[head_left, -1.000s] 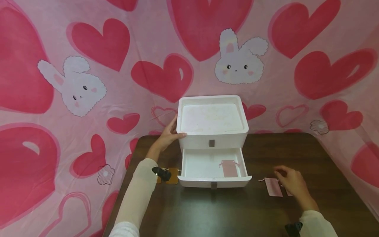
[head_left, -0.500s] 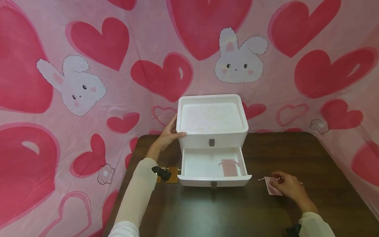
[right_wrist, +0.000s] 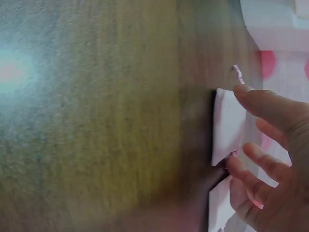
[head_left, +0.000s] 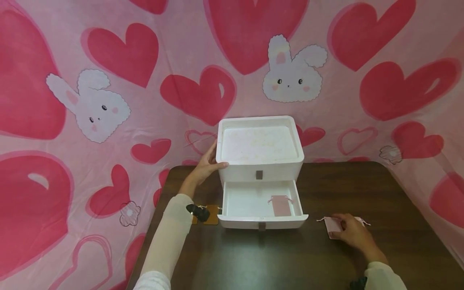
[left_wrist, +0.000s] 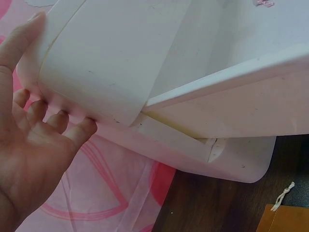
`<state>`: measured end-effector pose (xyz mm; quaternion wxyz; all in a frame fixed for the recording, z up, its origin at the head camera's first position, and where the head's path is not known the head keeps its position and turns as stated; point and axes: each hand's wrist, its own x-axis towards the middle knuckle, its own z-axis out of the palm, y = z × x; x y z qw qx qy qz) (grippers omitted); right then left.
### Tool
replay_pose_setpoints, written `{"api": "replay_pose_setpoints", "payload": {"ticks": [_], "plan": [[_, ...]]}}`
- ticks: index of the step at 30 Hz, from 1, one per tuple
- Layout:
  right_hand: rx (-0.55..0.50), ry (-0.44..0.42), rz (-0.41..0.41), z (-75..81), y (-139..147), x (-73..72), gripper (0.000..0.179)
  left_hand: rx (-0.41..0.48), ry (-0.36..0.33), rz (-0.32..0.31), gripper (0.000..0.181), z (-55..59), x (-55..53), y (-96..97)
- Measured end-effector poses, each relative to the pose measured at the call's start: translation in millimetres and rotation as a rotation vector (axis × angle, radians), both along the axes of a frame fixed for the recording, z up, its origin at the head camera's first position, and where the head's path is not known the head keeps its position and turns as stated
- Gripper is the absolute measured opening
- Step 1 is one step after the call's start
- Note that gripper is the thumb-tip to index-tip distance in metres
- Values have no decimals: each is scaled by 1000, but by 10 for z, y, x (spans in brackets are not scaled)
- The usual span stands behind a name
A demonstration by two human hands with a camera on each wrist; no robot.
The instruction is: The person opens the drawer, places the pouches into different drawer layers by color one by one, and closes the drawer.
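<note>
A white two-drawer storage box (head_left: 261, 171) stands at the back of the table, its lower drawer (head_left: 246, 199) pulled out. My left hand (head_left: 206, 166) grips the box's left front corner, thumb at the top edge and fingertips against the side (left_wrist: 53, 108). In the pulled-out drawer lies a pink drawstring pouch (head_left: 281, 206). To the right, my right hand (head_left: 353, 232) is low over the table with thumb and fingers at opposite edges of another pink drawstring pouch (right_wrist: 228, 125). Partly hidden under that hand is one more pink pouch (right_wrist: 219, 205).
Orange-brown drawstring pouches (head_left: 211, 215) lie left of the drawer, partly behind the left wrist camera (head_left: 198, 212). The upper drawer (head_left: 246, 173) is pushed in. A pink cloth (head_left: 181, 56) with hearts and rabbits hangs behind the dark wooden table (head_left: 261, 262).
My right hand has come down and slightly left onto the pink pouch, and its fingers now span it. The left hand and the box have not moved.
</note>
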<state>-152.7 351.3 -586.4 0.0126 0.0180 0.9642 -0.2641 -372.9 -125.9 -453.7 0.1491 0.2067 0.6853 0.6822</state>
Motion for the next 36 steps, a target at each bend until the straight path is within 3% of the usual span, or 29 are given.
{"api": "replay_pose_setpoints", "payload": {"ticks": [7,12,20,32,36], "plan": [[-38,83,1,-180,35,38,67,-6,-2,-2,102,0,-5,3],[-93,72,-22,-274,42,78,77,-2,-2,-1,101,-10,-12,5],[-65,47,-33,-260,27,94,82,-2,6,3,101,-7,-3,7],[-126,299,63,-291,-14,119,36,1,20,-6,101,-18,-11,-1],[-181,324,96,-287,-27,118,26,-4,23,-6,101,-15,-7,-7]]}}
